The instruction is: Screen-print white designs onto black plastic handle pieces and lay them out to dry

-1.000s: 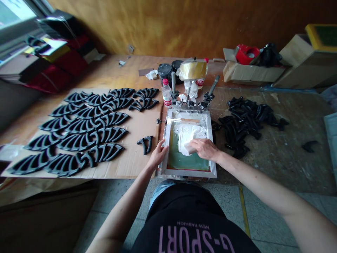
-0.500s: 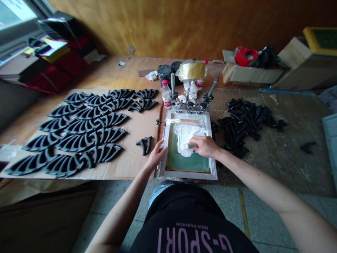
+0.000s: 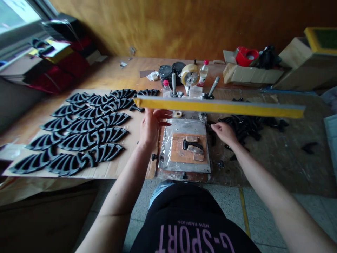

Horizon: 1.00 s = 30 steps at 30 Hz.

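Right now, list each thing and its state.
Screen frame: raised, seen edge-on
Left hand: fingers spread, near frame's left end
Right hand: fingers drawn together
Black part: lying on wooden board
Wooden board: flat on metal plate
Left-side parts: set in rows on cardboard
Right-side parts: heaped loosely
Bottles: capped
Carton: open

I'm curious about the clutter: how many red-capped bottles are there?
2: one bottle just left of the left metal rod, the other bottle farther back, right of the black tubs. More may be hidden.
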### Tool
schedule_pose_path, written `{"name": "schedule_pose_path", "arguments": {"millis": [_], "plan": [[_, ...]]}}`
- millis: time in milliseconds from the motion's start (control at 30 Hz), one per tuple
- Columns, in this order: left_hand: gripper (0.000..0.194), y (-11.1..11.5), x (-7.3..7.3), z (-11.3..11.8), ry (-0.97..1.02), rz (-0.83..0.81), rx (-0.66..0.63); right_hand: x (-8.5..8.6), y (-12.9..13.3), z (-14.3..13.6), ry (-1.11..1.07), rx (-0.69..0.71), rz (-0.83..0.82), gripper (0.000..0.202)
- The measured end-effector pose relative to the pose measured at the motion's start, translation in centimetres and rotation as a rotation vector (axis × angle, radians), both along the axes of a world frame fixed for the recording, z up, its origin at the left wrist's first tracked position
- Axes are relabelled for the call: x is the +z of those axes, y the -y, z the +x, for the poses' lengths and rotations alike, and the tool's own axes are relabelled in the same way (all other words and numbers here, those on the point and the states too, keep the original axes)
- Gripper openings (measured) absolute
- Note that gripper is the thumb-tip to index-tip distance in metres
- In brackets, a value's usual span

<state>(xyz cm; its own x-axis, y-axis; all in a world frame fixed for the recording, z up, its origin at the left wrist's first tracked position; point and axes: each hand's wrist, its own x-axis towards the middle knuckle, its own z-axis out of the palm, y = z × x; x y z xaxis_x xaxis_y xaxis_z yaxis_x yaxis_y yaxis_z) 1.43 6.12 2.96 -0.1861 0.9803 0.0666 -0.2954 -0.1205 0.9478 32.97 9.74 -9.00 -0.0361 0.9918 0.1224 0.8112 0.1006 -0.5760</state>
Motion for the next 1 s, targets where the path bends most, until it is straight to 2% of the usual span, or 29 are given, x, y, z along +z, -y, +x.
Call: {"name": "schedule_pose_path", "arguments": {"millis": [67, 133, 167, 200, 267, 300, 367, 400, 467, 500, 533, 633, 733, 800, 867, 933, 967, 1000], "plan": [[0.055, -0.5, -0.2, 0.8, 0.042, -0.004, 0.031, -2.5, 2.6, -2.4, 0.07, 0.179, -0.04, 0.026], [0.052, 0.6, -2.1, 1.9, 0.086, -0.038, 0.107, -3.9, 4.7, -5.0, 0.199, 0.276, -0.049, 0.019], [0.051, 1.7, -3.6, 2.6, 0.098, -0.104, 0.095, -4.1, 5.6, -6.3, 0.251, 0.274, -0.067, 0.015], [0.051, 3.1, -5.2, 3.3, 0.103, -0.206, 0.043, -4.0, 6.4, -7.4, 0.28, 0.238, -0.091, 0.012], [0.056, 6.3, -8.6, 5.0, 0.096, -0.524, -0.271, -3.2, 8.0, -9.3, 0.271, 0.152, -0.113, 0.009], [0.058, 7.9, -10.0, 5.6, 0.117, -0.632, -0.37, -2.6, 8.7, -10.1, 0.243, 0.151, -0.093, 0.009], [0.054, 10.1, -12.1, 6.2, 0.186, -0.698, -0.406, -1.4, 10.0, -11.3, 0.15, 0.284, -0.016, 0.008], [0.05, 10.7, -12.7, 5.8, 0.202, -0.697, -0.364, -1.0, 10.3, -11.5, 0.093, 0.378, 0.016, 0.011], [0.045, 10.7, -13.5, 3.5, 0.138, -0.673, -0.239, -0.8, 9.8, -10.6, -0.001, 0.458, 0.045, 0.017], [0.043, 10.3, -13.9, 1.6, 0.053, -0.665, -0.167, -1.1, 9.0, -9.4, -0.012, 0.404, 0.051, 0.019], [0.043, 9.7, -14.3, -0.7, -0.058, -0.655, -0.1, -1.7, 7.9, -7.9, -0.001, 0.292, 0.054, 0.019], [0.042, 8.2, -16.1, -8.2, -0.459, -0.731, 0.092, -5.0, 4.3, -2.7, 0.17, -0.107, 0.012, 0.01], [0.044, 7.4, -18.2, -13.1, -0.775, -0.912, 0.133, -9.3, 2.4, 0.9, 0.162, -0.195, -0.117, 0.039], [0.043, 7.1, -19.2, -14.4, -0.865, -0.957, 0.122, -11.5, 2.4, 2.0, 0.025, -0.258, -0.179, 0.047], [0.041, 6.7, -19.7, -14.6, -0.913, -0.96, 0.101, -12.4, 3.2, 2.5, -0.163, -0.417, -0.234, 0.052], [0.041, 6.2, -19.4, -14.7, -0.946, -0.954, 0.071, -11.8, 4.2, 2.4, -0.294, -0.533, -0.251, 0.057], [0.041, 6.0, -19.0, -14.8, -0.951, -0.943, 0.055, -11.1, 4.7, 2.0, -0.307, -0.516, -0.228, 0.057], [0.04, 5.6, -18.5, -14.8, -0.944, -0.917, 0.038, -10.2, 5.2, 1.5, -0.284, -0.433, -0.181, 0.056]]}}
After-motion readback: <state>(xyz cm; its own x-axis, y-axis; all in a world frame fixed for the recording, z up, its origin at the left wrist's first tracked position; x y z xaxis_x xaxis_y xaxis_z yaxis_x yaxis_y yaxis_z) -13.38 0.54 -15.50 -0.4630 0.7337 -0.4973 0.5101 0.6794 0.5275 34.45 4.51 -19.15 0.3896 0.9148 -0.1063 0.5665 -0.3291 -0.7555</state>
